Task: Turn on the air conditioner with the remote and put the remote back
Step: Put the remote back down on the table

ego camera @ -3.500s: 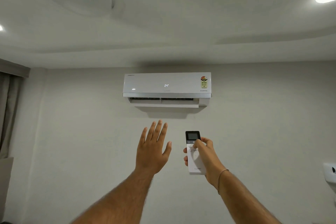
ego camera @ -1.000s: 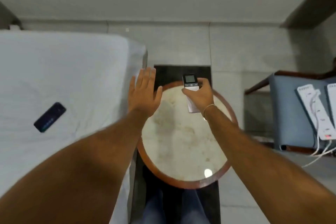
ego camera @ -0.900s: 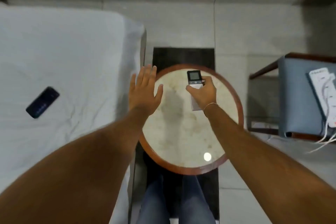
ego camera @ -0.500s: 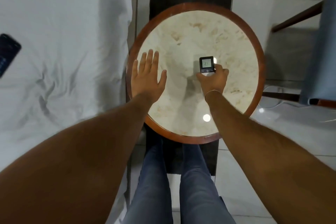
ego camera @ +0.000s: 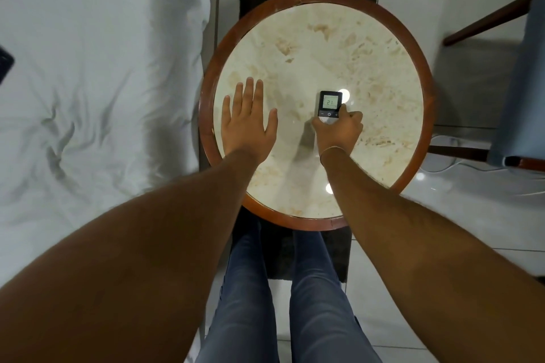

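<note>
- The right hand (ego camera: 337,132) is curled shut round the lower end of the remote (ego camera: 329,104), whose lit screen end pokes out past the fingers, over the middle of the bench (ego camera: 309,216); whether it already rests on the stone I cannot tell
- The left hand (ego camera: 247,124) is spread flat and empty, well to the left of the right hand, holding nothing; it lends no support if the remote slips
- Let go early and it could drop onto hard stone and crack
- A thumb on the buttons just beyond the grip could change the setting; release should keep clear of them
</note>
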Demonstrator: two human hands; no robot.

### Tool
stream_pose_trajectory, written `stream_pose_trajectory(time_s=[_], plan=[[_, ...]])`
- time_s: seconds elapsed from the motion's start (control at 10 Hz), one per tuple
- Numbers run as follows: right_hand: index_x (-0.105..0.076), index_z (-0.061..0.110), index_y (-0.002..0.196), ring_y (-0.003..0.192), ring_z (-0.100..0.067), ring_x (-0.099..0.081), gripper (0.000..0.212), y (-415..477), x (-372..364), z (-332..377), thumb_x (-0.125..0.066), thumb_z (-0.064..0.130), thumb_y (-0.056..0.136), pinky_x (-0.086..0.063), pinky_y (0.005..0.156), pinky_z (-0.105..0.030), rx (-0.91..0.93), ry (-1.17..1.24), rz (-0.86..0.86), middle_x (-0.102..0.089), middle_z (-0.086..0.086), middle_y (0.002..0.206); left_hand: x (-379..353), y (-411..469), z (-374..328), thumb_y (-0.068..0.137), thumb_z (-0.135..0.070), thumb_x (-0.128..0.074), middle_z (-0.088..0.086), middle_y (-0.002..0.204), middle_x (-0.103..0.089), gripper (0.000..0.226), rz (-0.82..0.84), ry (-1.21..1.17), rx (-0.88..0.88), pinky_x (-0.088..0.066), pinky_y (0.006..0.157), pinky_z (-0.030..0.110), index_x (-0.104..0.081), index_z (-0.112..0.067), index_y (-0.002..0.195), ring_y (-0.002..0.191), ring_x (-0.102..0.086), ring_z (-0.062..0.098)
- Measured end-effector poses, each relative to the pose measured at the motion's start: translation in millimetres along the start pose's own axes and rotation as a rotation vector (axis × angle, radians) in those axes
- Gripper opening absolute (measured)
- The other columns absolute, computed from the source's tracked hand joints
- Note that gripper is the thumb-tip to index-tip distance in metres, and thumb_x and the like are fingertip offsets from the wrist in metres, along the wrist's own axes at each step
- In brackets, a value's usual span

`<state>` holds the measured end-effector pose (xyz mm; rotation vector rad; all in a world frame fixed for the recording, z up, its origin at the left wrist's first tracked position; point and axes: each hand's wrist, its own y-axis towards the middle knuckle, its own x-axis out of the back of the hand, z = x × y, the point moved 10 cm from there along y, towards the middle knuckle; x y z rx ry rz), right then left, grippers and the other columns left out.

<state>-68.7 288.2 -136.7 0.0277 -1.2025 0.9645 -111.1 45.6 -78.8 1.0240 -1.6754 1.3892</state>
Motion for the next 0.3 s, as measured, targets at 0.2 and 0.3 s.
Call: stream_pose_trajectory(time_s=[0.2, 0.3], plan=[[-0.058, 0.013, 0.144, 0.116, -0.030, -0.052, 0.071, -6, -1, -4, -0.080, 0.040, 0.083, -0.057, 0.099, -0.040, 0.014, 0.007, -0.009, -0.052, -0.009, 0.127, -3, -6, 2, 0.106, -0.060, -0.005, 0.002, 0.179, 0.005, 0.074, 0.018, 0.042, -0.006, 0.012, 0.128, 0.044, 0.001, -0.022, 0.169, 0.163, 0.007, 0.023], [-0.044, 0.021, 0.159, 0.124, -0.031, -0.052, 0.089, -9, 1, 3, -0.082, 0.046, 0.083, -0.055, 0.102, -0.041, 0.060, -0.034, 0.016, -0.050, -0.010, 0.139, 4, -8, 1, 0.106, -0.061, -0.005, 0.002, 0.179, 0.005, 0.074, -0.013, 0.051, -0.020, 0.012, 0.128, 0.044, 0.002, -0.022, 0.169, 0.163, 0.008, 0.023]])
